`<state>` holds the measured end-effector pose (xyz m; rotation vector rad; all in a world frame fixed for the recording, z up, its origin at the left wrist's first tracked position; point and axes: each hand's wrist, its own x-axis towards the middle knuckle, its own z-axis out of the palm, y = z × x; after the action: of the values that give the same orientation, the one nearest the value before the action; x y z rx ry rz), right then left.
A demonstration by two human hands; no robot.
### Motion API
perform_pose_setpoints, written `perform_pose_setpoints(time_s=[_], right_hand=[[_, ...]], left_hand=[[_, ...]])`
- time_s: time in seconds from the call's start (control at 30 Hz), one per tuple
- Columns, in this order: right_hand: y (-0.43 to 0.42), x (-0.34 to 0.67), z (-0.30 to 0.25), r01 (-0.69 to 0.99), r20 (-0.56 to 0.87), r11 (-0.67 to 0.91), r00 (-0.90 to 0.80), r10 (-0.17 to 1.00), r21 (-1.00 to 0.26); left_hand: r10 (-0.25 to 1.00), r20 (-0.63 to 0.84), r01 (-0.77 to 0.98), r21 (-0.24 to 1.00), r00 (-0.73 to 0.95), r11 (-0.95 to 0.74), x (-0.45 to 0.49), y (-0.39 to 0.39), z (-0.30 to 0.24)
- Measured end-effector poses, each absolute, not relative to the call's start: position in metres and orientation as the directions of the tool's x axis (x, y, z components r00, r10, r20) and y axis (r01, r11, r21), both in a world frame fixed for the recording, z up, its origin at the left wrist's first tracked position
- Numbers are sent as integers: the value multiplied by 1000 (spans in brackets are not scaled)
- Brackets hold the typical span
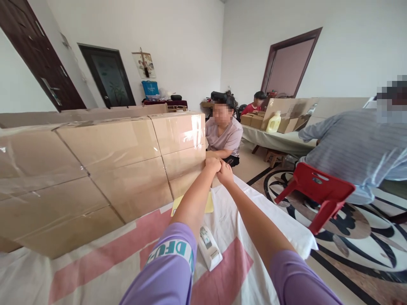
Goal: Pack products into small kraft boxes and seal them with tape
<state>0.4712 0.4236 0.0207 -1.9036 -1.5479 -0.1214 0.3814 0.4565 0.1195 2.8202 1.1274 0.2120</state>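
Observation:
Both my arms stretch far forward over a cloth-covered table (270, 220). My left hand (213, 164) and my right hand (225, 172) are closed into fists, pressed together at the far right corner of a row of large taped cardboard boxes (104, 165). What the fingers grip is hidden; they touch the box edge. A yellow sheet (208, 204) lies on the cloth below my hands. A white tape dispenser (210, 248) rests on the cloth between my forearms.
A seated person (224, 133) faces me just beyond the boxes. Another person in a striped shirt (352, 148) sits on a red plastic chair (318, 188) at the right. A far table (276, 140) carries small boxes and a yellow bottle (274, 123). Doors line the walls.

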Motion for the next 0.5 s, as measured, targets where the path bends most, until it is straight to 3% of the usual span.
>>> perform_pose_setpoints(time_s=[0.27,0.43,0.5], right_hand=[[422,472,16,920,446,-44,230,865,-389],[419,474,27,916,432,-9,198,880,-402],[412,472,34,914,443,21,176,879,-405]], left_hand=[[636,242,580,267,732,-770,340,415,101],[547,351,466,294,760,-835,199,310,35],[546,465,468,281,697,-838,123,270,2]])
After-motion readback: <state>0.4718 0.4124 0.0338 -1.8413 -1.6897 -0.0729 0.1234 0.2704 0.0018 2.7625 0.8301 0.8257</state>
